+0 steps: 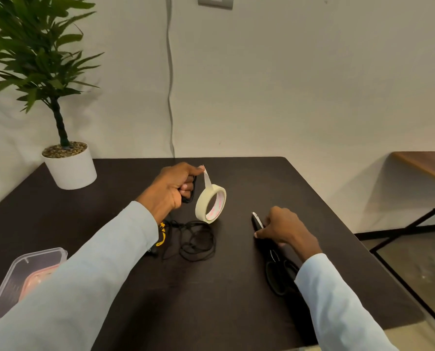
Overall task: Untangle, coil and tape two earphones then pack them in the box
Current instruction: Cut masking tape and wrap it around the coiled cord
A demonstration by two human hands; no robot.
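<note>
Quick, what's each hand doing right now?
Left hand: holds a coiled earphone and pinches the tape end.
Right hand: rests on the scissors, fingers curled over the blades.

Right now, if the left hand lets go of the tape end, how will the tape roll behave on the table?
The tape roll stands on its edge, so it will probably roll or tip flat. It looks light, so the strip pinched by the left hand could drag it. The loose earphone cable beside it might stop it.
</note>
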